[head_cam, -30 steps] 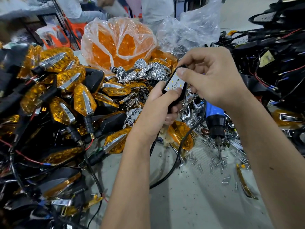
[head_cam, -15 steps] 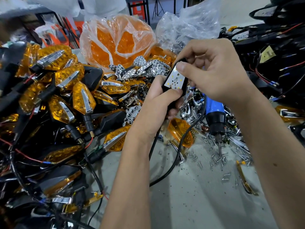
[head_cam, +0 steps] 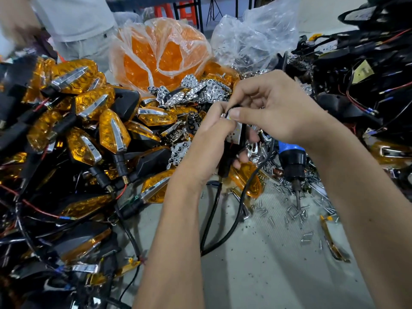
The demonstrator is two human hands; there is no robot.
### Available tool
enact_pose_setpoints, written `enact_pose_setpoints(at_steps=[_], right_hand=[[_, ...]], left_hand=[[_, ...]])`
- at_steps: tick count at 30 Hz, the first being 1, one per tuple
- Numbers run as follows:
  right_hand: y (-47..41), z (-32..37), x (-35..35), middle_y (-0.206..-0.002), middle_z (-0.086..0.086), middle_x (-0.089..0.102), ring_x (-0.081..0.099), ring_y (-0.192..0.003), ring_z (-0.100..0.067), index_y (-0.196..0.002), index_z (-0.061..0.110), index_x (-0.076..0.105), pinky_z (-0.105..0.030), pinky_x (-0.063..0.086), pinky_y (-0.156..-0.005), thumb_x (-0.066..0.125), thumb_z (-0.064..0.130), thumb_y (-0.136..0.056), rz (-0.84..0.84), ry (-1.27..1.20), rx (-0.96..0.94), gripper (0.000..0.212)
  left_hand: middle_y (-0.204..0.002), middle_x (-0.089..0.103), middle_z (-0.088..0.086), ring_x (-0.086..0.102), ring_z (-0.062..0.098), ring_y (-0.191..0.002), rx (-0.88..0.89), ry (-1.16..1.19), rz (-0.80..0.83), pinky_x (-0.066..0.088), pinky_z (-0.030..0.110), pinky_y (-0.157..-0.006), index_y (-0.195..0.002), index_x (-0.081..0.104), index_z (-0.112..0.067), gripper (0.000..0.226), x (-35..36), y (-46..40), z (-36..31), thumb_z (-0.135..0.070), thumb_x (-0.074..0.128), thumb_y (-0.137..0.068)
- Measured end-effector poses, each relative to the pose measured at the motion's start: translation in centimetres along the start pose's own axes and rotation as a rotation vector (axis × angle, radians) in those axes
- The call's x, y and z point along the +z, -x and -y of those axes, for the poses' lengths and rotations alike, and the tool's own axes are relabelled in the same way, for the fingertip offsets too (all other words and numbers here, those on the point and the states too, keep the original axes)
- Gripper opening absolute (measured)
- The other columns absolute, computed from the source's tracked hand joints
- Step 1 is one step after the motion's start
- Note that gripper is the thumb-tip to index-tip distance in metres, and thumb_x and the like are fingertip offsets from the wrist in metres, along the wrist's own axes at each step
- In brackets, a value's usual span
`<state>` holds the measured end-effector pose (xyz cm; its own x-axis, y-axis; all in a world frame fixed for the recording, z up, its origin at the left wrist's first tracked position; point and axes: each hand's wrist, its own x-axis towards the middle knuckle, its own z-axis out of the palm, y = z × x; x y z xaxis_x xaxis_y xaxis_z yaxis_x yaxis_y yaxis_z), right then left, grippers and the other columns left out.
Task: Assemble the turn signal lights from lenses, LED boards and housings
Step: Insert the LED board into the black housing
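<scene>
Housing [head_cam: 225,157] gripped in left hand [head_cam: 207,148], LED board [head_cam: 234,134] pinched against it by right hand [head_cam: 276,112], just above bench [head_cam: 256,253]. Best pressed evenly, thumb flat, until seated; wires kept clear.

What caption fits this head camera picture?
Both hands, left and right, hold a black housing with its LED board.

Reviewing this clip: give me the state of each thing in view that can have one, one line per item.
left hand: grips the black housing from below
right hand: thumb presses the LED board
LED board: seated in the housing, mostly covered
housing: held up, no lens on
orange lens bag: open, full
electric screwdriver: lying idle among loose screws
finished lights: lenses fitted, piled at the left
</scene>
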<state>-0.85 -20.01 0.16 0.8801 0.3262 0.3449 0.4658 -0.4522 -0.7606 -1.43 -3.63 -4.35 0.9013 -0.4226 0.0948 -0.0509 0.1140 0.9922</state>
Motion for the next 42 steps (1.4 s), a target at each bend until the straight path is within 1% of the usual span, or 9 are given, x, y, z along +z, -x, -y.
enact_pose_setpoints(at_steps=[4, 6, 10, 12, 15, 21, 29, 37, 42], right_hand=[[-0.2, -0.2, -0.7, -0.067, -0.01, 0.069, 0.063, -0.048, -0.028, -0.093, -0.007, 0.071, -0.037, 0.053, -0.051, 0.069, -0.005, -0.095, 0.009, -0.057, 0.008, 0.004], [-0.1, -0.4, -1.0, -0.064, -0.002, 0.069, 0.063, -0.049, -0.022, -0.094, -0.008, 0.072, -0.029, 0.052, -0.05, 0.069, -0.005, -0.095, 0.006, -0.041, 0.011, 0.004], [-0.2, -0.7, -1.1, -0.064, -0.001, 0.066, 0.055, -0.051, -0.012, -0.095, 0.001, 0.077, -0.021, 0.044, -0.053, 0.071, 0.003, -0.096, 0.009, 0.014, 0.046, 0.006], [-0.3, -0.8, -1.2, -0.054, 0.015, 0.056, 0.043, -0.048, -0.002, -0.096, 0.006, 0.078, -0.014, 0.035, -0.051, 0.07, 0.006, -0.098, 0.027, 0.053, 0.063, 0.008], [-0.6, -0.8, -0.8, -0.049, 0.022, 0.052, 0.042, -0.045, -0.001, -0.097, 0.01, 0.078, -0.009, 0.034, -0.049, 0.071, 0.007, -0.097, 0.026, 0.113, 0.069, 0.007], [-0.5, -0.7, -0.1, -0.068, -0.003, 0.065, 0.045, -0.048, -0.008, -0.1, 0.012, 0.076, -0.016, 0.037, -0.05, 0.072, 0.005, -0.095, -0.013, 0.078, 0.059, 0.009], [-0.3, -0.9, 0.1, -0.073, -0.019, 0.057, 0.04, -0.048, -0.014, -0.116, 0.011, 0.055, -0.016, 0.037, -0.05, 0.072, 0.001, -0.093, -0.005, -0.057, 0.044, 0.031], [-0.7, -1.1, 0.7, -0.067, -0.001, 0.059, 0.047, -0.05, -0.012, -0.108, 0.011, 0.058, -0.015, 0.041, -0.053, 0.073, 0.005, -0.095, -0.028, -0.008, 0.065, 0.021], [-0.7, -0.8, 0.9, -0.07, -0.004, 0.06, 0.049, -0.048, -0.013, -0.11, 0.011, 0.058, -0.017, 0.043, -0.051, 0.072, 0.007, -0.095, -0.051, -0.045, 0.069, 0.021]], left_hand=[[-0.084, 0.07, 0.004, 0.056, 0.022, -0.056, 0.061, -0.063, -0.041, 0.039, 0.027, -0.045, -0.122, 0.048, -0.011, 0.026, 0.4, 0.0, -0.1, -0.024, 0.041, -0.1], [-0.081, 0.068, 0.002, 0.054, 0.017, -0.054, 0.072, -0.099, -0.053, 0.036, 0.025, -0.043, -0.12, 0.048, -0.011, 0.022, 0.7, 0.1, -0.1, -0.023, 0.04, -0.103], [-0.079, 0.064, 0.003, 0.051, 0.017, -0.054, 0.049, -0.122, -0.058, 0.034, 0.024, -0.043, -0.119, 0.049, -0.012, 0.018, 0.7, 0.0, -0.1, -0.023, 0.039, -0.108], [-0.078, 0.063, 0.003, 0.05, 0.017, -0.053, 0.039, -0.117, -0.061, 0.032, 0.024, -0.042, -0.121, 0.049, -0.011, 0.02, 0.5, -0.1, -0.1, -0.021, 0.037, -0.109], [-0.077, 0.062, 0.004, 0.049, 0.017, -0.051, 0.029, -0.12, -0.064, 0.031, 0.024, -0.043, -0.126, 0.048, -0.008, 0.024, 0.3, 0.0, -0.1, -0.019, 0.036, -0.109], [-0.077, 0.06, 0.007, 0.049, 0.017, -0.05, 0.005, -0.15, -0.101, 0.031, 0.026, -0.041, -0.122, 0.048, -0.003, 0.023, 0.1, 0.1, -0.2, -0.018, 0.035, -0.111], [-0.076, 0.06, 0.006, 0.046, 0.017, -0.049, -0.004, -0.144, -0.051, 0.029, 0.026, -0.044, -0.103, 0.054, -0.013, 0.02, -0.4, 0.2, -0.1, -0.019, 0.035, -0.107], [-0.075, 0.058, 0.01, 0.045, 0.018, -0.047, 0.001, -0.185, -0.1, 0.028, 0.023, -0.042, -0.097, 0.056, -0.016, 0.025, -0.7, 0.1, -0.3, -0.014, 0.033, -0.106], [-0.075, 0.059, 0.008, 0.046, 0.018, -0.048, -0.007, -0.208, -0.114, 0.03, 0.023, -0.041, -0.109, 0.053, -0.002, 0.025, -1.0, 0.1, -0.4, -0.018, 0.035, -0.107]])
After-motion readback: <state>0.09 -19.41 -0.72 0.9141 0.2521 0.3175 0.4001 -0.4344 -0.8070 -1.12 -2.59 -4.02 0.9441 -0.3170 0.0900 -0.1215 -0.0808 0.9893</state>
